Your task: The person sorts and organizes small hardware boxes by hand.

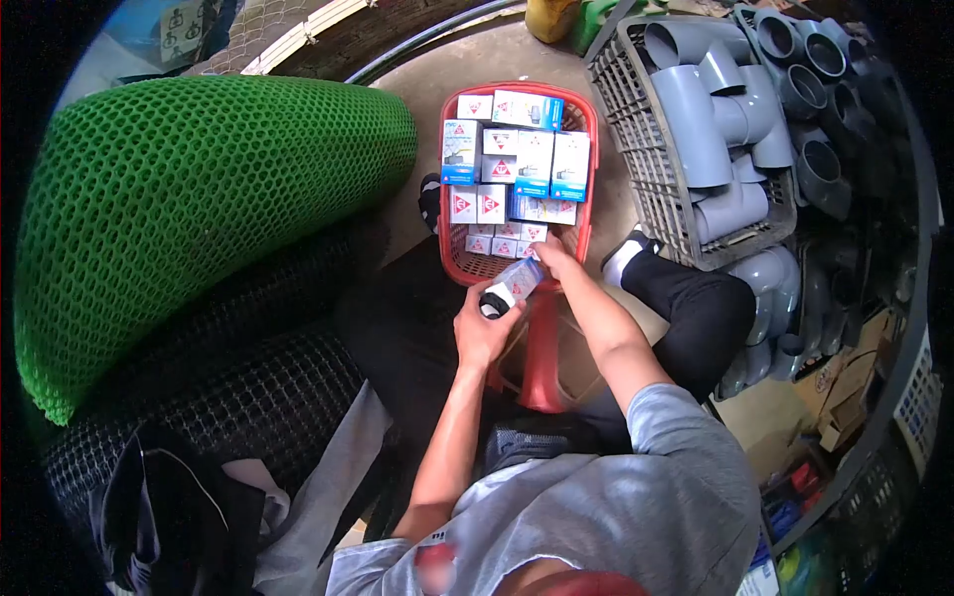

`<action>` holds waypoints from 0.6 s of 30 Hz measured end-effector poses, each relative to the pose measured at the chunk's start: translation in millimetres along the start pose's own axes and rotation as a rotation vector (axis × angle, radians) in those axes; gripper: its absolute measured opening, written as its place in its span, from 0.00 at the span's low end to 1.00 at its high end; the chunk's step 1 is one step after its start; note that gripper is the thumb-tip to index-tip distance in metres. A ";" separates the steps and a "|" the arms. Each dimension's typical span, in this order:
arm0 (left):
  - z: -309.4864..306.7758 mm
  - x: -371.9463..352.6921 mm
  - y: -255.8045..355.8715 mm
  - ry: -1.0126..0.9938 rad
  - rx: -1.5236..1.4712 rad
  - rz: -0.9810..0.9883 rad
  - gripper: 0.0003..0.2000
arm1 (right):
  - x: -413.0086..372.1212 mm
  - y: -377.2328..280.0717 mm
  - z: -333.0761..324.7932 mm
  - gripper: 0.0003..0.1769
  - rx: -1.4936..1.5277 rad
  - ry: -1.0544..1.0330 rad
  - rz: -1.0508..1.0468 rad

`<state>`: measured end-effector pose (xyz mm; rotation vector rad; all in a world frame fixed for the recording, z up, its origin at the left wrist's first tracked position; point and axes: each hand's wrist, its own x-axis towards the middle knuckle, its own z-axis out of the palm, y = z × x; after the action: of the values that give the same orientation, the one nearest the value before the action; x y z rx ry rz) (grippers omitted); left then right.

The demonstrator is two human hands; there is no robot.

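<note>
My left hand (482, 333) grips the near end of a small white and blue carton (519, 280), which is tilted over the front rim of a red plastic basket (446, 238). A round black part shows at the carton's near end, beside my left fingers; whether it sticks out of the carton I cannot tell. Closed at the carton's far end is my right hand (554, 258), its fingertips partly hidden. Inside the basket stand white and blue cartons (535, 159) and several smaller white boxes (491, 203) with red triangle marks.
Rolls of green plastic mesh (229, 169) and black mesh (248, 397) lie at left. On the right, a grey crate (651, 169) holds grey pipe fittings (691, 119). More dark fittings (820, 164) sit beyond it. A red stool (542, 368) is between my legs.
</note>
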<state>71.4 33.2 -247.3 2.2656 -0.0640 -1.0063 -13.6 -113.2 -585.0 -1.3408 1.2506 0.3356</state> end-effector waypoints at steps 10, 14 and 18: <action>70.1 56.6 -19.9 -0.036 -0.094 -0.082 0.42 | -164.0 -103.3 -127.1 0.27 0.234 -0.103 -0.057; 124.9 98.4 -32.4 -0.085 -0.046 -0.207 0.51 | -255.1 -118.3 -205.1 0.24 -0.053 0.076 -0.436; 147.9 107.1 -31.7 -0.054 0.013 -0.284 0.52 | -364.9 -126.7 -258.3 0.23 0.056 0.197 -0.552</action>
<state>39.7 -53.3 -408.1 2.3016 0.2361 -1.2153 -173.7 -204.1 -158.3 -1.6326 0.9851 -0.2219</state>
